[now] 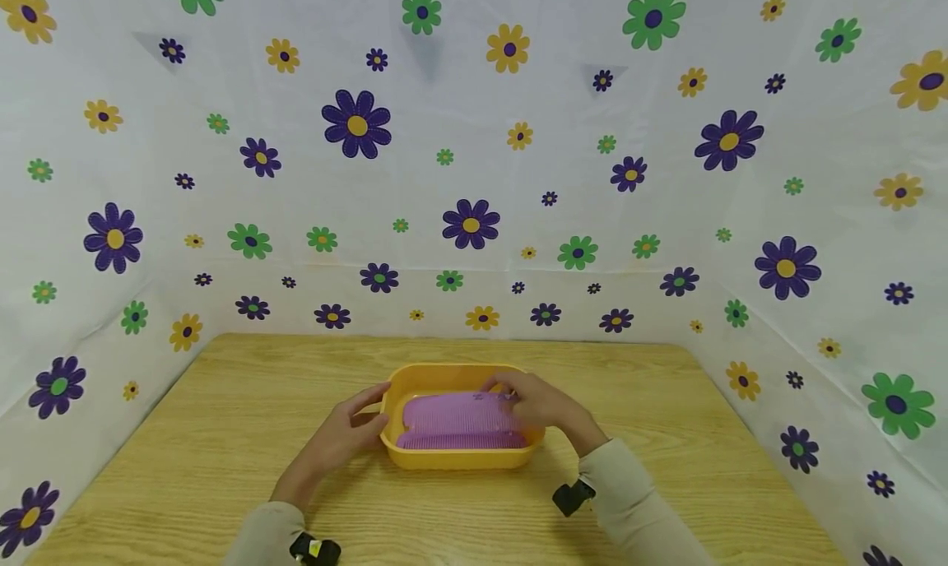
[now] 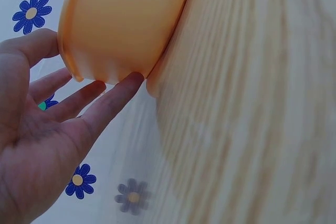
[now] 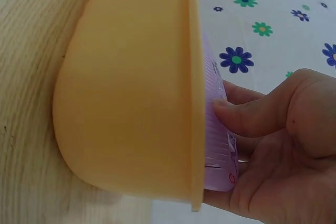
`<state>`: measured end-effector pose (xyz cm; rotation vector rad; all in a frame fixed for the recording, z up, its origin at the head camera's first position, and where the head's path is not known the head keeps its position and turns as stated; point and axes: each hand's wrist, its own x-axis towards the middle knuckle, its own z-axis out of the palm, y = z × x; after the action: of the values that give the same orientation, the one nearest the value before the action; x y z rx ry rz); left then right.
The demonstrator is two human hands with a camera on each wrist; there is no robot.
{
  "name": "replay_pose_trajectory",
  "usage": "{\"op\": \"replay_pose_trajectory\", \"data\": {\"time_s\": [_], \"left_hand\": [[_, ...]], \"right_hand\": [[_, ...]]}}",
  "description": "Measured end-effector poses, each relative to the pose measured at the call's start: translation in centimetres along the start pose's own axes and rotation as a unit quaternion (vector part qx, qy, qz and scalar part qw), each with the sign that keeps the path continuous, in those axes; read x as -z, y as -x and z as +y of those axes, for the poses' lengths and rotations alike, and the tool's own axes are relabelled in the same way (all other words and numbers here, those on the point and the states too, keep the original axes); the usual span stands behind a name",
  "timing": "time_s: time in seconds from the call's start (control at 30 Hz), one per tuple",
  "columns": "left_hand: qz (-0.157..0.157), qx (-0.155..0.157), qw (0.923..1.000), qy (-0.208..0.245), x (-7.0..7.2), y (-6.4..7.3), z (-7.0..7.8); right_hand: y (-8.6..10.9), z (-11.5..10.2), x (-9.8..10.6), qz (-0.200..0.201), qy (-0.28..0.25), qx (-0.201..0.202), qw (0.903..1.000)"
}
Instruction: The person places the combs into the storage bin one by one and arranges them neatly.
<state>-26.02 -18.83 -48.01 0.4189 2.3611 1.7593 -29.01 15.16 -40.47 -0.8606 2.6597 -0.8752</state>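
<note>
A purple ribbed plastic piece (image 1: 462,414) lies inside a yellow plastic basin (image 1: 459,460) on the table. Printed marks show along its right side. My right hand (image 1: 536,401) reaches over the basin's right end and grips the purple piece. In the right wrist view, the thumb (image 3: 239,114) presses on the ribs while other fingers go behind it, partly hidden. At the basin's left end is my left hand (image 1: 344,434). Its extended fingers (image 2: 113,100) touch the end wall from outside, with another digit at the rim.
The basin stands on a wood-grain table (image 1: 296,377). White sheeting (image 1: 474,171) printed with flowers hangs behind the table and along both sides. A small black device (image 1: 573,497) sits at the right cuff, and another (image 1: 316,548) at the left.
</note>
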Motion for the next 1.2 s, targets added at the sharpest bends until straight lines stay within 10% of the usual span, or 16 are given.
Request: {"op": "replay_pose_trajectory", "data": {"time_s": [1.2], "left_hand": [[0.003, 0.002, 1.0, 0.001, -0.1, -0.1, 0.1]], "right_hand": [[-0.7, 0.3, -2.5, 0.004, 0.102, 0.011, 0.9947]]}}
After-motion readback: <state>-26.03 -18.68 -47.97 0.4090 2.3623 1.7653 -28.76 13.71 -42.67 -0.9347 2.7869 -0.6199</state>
